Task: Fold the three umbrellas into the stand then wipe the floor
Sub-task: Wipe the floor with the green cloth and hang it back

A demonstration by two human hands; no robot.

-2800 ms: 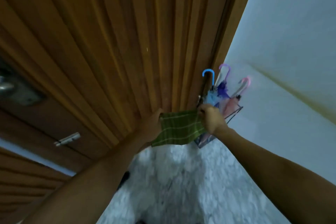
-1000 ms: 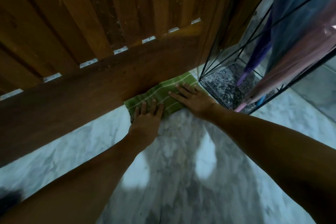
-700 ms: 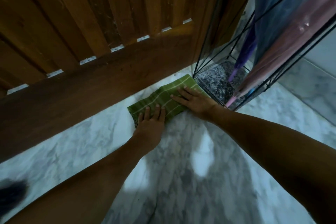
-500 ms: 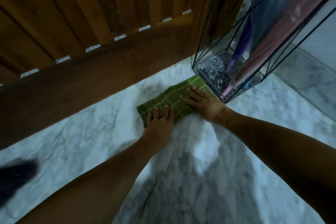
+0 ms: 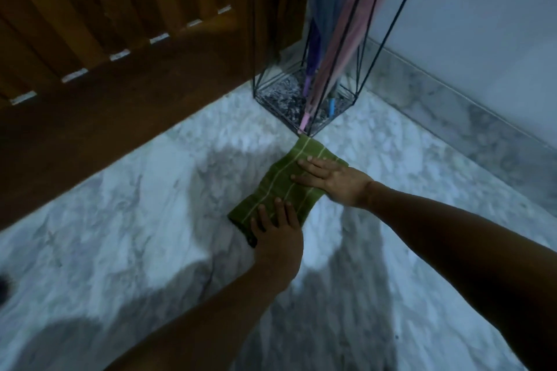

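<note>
Left hand fingers straight and close together, flat on the near end of the cloth, palm down, nothing gripped. Right hand fingers straight, slightly spread, pressing flat on the far half of the cloth, palm down too. Both forearms reach in from the lower frame, left from bottom centre, right from the right edge. Cloth is green with thin pale stripes, folded into a long rectangle, lying flat on the floor, running diagonally; its far corner touches or nearly touches the near corner of the stand, cannot tell which. Floor is white-grey marble, with dark shadows around the arms. Stand is a black wire frame with a speckled dark base, set in the corner between the door and the wall. Umbrellas stand folded inside it, tips down on the base: pink, blue and purple ones visible, upper parts cut off by the frame. Door is brown wood with vertical slats above a plain bottom rail. Marble skirting runs along the wall's foot.
</note>
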